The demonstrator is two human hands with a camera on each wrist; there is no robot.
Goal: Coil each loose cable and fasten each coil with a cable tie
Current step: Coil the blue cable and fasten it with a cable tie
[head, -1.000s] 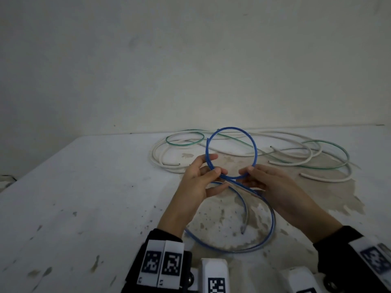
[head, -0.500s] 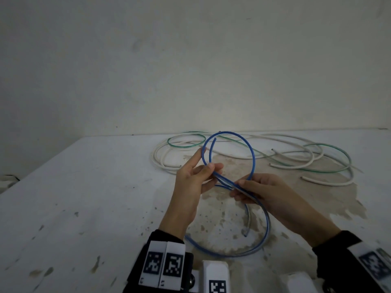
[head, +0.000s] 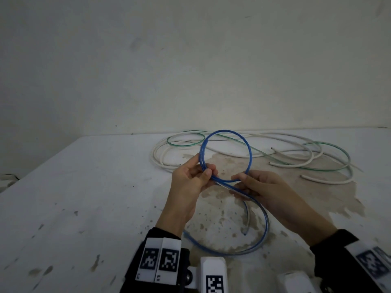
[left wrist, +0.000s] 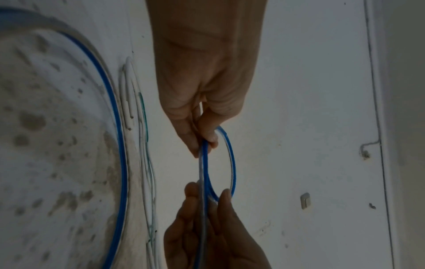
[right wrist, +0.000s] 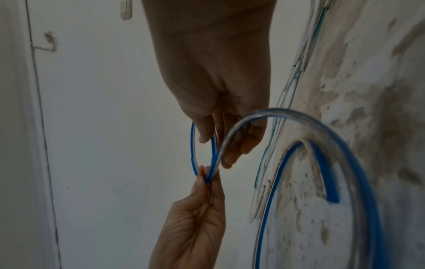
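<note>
A blue cable forms a round loop held upright above the stained white table. My left hand pinches the loop's lower left, where two strands lie side by side. At the loop's bottom right my right hand pinches the cable. The rest of the blue cable trails down in a wide curve on the table. In the left wrist view the left hand grips the blue loop. In the right wrist view the right hand holds the blue cable.
Loose white cables and a thin green cable lie tangled at the back of the table near the wall. A brown stain spreads under and to the right of the hands. The table's left edge runs diagonally at the left.
The right hand dipped with the trailing cable, then came back up to the loop's bottom. The loop tilted and now stands round again, with a second strand along its left side.
</note>
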